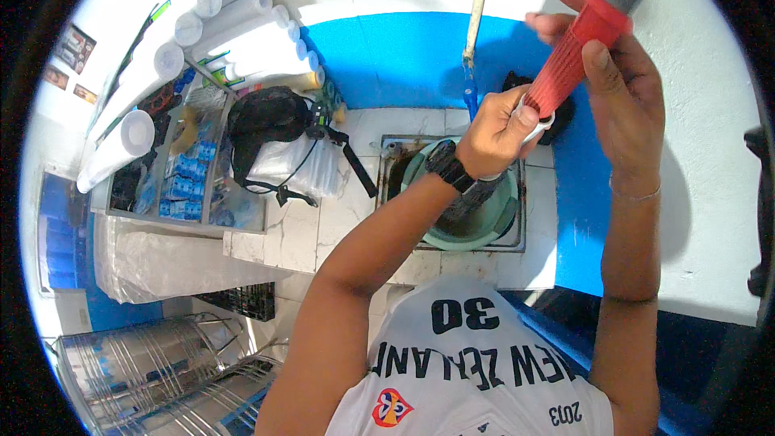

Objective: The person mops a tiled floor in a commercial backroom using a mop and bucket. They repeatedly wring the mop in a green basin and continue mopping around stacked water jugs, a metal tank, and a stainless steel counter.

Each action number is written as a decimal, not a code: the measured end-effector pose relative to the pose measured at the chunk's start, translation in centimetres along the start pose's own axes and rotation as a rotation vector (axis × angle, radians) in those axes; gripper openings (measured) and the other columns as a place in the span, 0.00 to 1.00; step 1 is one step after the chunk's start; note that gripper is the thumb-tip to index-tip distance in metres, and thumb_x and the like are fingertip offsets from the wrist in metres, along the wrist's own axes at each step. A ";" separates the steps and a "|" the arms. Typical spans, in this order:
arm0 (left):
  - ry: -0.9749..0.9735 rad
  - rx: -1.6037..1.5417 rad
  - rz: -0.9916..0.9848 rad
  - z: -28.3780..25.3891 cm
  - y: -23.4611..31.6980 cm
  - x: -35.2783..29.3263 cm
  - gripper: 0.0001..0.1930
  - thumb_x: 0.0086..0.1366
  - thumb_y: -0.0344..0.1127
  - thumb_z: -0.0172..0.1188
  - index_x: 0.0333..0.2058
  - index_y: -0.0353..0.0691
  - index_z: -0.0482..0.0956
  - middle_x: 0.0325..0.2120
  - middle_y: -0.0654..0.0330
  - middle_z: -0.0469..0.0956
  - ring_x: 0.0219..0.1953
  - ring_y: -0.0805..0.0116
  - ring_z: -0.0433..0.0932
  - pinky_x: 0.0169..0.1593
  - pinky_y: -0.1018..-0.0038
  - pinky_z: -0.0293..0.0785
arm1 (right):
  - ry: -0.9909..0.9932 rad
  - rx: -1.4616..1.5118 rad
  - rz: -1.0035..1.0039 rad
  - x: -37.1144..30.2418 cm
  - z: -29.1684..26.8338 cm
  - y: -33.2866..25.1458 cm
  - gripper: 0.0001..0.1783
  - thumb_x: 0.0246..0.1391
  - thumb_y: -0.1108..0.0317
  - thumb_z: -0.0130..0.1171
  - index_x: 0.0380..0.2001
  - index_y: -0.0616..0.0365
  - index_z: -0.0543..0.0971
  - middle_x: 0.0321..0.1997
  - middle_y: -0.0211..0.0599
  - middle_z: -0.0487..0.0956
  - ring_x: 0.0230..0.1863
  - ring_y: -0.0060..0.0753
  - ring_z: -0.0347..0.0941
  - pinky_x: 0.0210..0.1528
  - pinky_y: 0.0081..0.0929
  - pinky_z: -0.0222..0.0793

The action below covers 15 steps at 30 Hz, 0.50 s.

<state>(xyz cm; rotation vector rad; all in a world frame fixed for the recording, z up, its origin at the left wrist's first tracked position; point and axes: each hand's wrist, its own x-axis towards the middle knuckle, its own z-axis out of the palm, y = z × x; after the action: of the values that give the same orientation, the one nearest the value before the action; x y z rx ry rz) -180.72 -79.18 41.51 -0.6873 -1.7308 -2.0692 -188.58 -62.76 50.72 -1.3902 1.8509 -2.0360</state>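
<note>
Left hand [499, 131] clasps a red tube [567, 66] at its seven-o'clock end; half-open right hand [631, 97] cups the one-o'clock end.

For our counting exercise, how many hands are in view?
2: the left hand is at the lower end of the red ribbed piece, the right hand at its upper end. Parts of both are hidden.
</note>
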 end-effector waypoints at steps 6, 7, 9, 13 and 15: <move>0.065 -0.003 0.049 0.5 0.5 0.4 0.34 0.73 0.69 0.42 0.40 0.36 0.72 0.19 0.65 0.71 0.18 0.78 0.67 0.21 0.78 0.62 | -0.224 -0.267 0.089 2.2 2.5 -5.0 0.23 0.66 0.58 0.59 0.55 0.64 0.76 0.52 0.44 0.83 0.64 0.47 0.74 0.66 0.44 0.70; 0.055 0.021 0.056 0.7 0.5 0.5 0.35 0.73 0.70 0.41 0.39 0.37 0.72 0.19 0.65 0.70 0.18 0.79 0.67 0.21 0.78 0.62 | -0.162 -0.244 0.030 2.7 2.3 -5.7 0.21 0.66 0.58 0.60 0.54 0.63 0.77 0.52 0.43 0.83 0.65 0.48 0.73 0.67 0.45 0.68; 0.030 0.077 0.079 1.0 0.5 1.1 0.36 0.72 0.71 0.41 0.39 0.37 0.72 0.19 0.66 0.70 0.18 0.79 0.67 0.22 0.79 0.62 | -0.098 -0.187 -0.174 3.3 2.2 -6.6 0.20 0.66 0.60 0.61 0.53 0.62 0.78 0.52 0.42 0.83 0.66 0.50 0.72 0.69 0.45 0.65; 0.161 0.045 0.069 1.3 0.6 0.8 0.38 0.70 0.74 0.39 0.38 0.38 0.73 0.19 0.67 0.71 0.18 0.80 0.67 0.21 0.80 0.62 | -0.064 -0.163 0.069 1.1 4.4 -4.9 0.20 0.64 0.62 0.64 0.54 0.61 0.80 0.52 0.36 0.84 0.52 0.27 0.77 0.58 0.30 0.72; 0.125 0.059 0.056 1.1 0.5 0.2 0.40 0.67 0.77 0.40 0.38 0.38 0.74 0.19 0.66 0.72 0.18 0.80 0.68 0.21 0.79 0.63 | -0.077 -0.192 0.028 0.8 4.3 -5.1 0.19 0.63 0.62 0.64 0.54 0.61 0.81 0.51 0.35 0.85 0.49 0.23 0.78 0.55 0.27 0.74</move>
<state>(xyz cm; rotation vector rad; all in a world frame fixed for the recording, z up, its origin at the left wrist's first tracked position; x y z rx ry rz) -180.45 -78.20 42.24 -0.5698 -1.6763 -1.9716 -183.80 -65.17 54.79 -1.4540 2.0659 -1.8050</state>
